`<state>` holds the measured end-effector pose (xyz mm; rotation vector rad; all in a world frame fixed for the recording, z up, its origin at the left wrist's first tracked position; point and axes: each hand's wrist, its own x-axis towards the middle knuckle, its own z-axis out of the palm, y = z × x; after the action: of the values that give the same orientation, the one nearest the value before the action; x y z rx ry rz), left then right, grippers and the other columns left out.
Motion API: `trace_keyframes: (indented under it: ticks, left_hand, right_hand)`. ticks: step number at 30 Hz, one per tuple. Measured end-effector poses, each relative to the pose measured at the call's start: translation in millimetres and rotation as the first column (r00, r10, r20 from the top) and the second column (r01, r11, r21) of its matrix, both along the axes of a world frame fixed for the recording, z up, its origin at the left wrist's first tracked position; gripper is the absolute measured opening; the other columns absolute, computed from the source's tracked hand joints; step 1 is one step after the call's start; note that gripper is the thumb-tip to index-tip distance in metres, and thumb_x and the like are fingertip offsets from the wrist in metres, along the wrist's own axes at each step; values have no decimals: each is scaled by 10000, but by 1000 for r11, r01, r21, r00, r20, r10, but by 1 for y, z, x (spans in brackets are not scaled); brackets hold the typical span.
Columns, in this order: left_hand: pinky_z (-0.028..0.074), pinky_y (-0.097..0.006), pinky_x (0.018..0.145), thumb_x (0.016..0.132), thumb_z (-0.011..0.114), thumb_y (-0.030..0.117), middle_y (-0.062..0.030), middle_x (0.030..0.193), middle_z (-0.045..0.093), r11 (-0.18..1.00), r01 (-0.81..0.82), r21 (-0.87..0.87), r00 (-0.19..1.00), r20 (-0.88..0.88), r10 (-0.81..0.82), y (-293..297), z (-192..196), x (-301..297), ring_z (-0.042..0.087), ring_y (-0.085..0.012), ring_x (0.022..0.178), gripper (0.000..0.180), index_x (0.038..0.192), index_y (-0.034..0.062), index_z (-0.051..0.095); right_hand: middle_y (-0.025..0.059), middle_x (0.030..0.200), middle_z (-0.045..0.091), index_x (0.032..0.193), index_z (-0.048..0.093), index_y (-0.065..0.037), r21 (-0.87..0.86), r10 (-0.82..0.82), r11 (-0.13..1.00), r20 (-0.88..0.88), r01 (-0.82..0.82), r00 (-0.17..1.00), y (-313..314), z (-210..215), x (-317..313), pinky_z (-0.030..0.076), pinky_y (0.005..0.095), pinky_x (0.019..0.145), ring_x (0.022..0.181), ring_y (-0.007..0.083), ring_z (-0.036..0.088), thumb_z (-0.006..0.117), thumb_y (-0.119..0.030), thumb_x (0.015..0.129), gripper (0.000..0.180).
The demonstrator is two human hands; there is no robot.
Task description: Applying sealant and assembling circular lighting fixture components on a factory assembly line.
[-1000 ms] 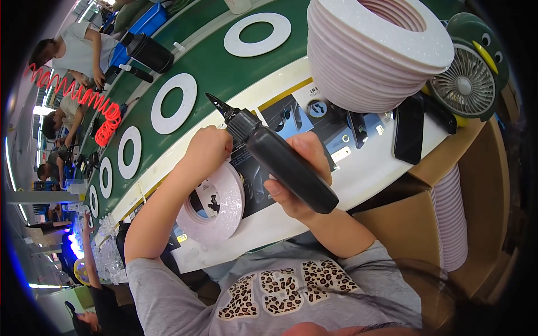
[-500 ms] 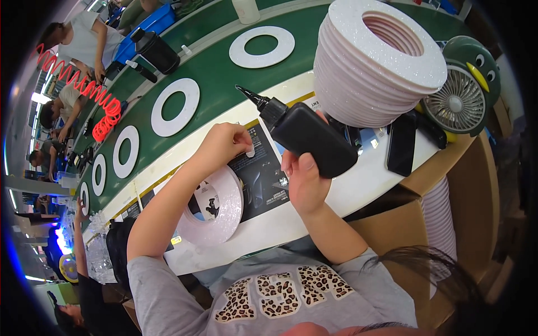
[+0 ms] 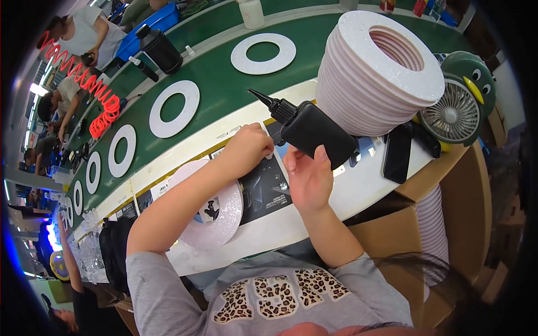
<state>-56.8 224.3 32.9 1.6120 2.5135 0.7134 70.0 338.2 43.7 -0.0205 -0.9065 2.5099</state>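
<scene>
My right hand (image 3: 312, 179) is closed on a black squeeze bottle (image 3: 318, 133). The bottle leans, its pointed nozzle up and to the left; some of the gripping fingers are hidden by it. Just left of the bottle, my left hand (image 3: 249, 148) is pinched shut, and a small pale thing, too small to name, shows at its fingertips. Under my left forearm a glittery white ring (image 3: 227, 224) lies on the worktop, partly covered by the arm. Dark printed sheets (image 3: 263, 193) lie beneath my hands.
A tall stack of white rings (image 3: 358, 84) stands right of the bottle. Beside it are a black phone (image 3: 398, 154) and a green fan (image 3: 457, 106). Single rings (image 3: 263, 54) lie along the green belt (image 3: 216, 84). An open cardboard box (image 3: 392, 235) holds more rings. People work at far left.
My left hand has moved right and slightly down, closer to the bottle. The bottle has shifted slightly right in my right hand. Rings on the belt at far left have shifted slightly.
</scene>
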Motion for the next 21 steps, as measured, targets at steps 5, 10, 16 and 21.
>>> trace_keyframes:
  ticks: [5,10,16,21]
  left_hand:
    - [483,-378,746,623,676,32,-113,733,619,980,52,-193,999,21,-49,-1,7,8,577,-292,814,91,710,56,677]
    - [482,-358,743,659,689,48,-105,738,631,989,-48,-141,996,68,58,-27,31,15,587,-267,804,63,721,49,699]
    - [482,-326,728,718,729,83,-86,779,673,960,-265,-92,896,344,281,-115,110,35,620,-203,769,72,785,56,725]
    - [483,-293,691,695,746,86,-69,759,671,881,-338,-331,850,294,436,-217,191,85,617,-179,748,79,768,60,728]
  right_hand:
    - [30,760,511,997,543,-62,-97,-40,994,16,41,999,0,1,-2,340,255,602,650,121,435,482,-415,944,363]
    - [28,797,562,1055,545,-68,-106,-38,993,64,45,997,8,16,-1,375,247,603,664,105,484,523,-333,949,286]
    - [41,800,579,1033,559,-62,-118,112,987,55,-105,992,4,39,-14,364,238,532,639,110,485,535,-342,941,296]
    - [28,790,579,1005,569,-67,-148,259,959,96,-243,961,-3,38,-19,359,230,526,634,101,477,547,-376,930,319]
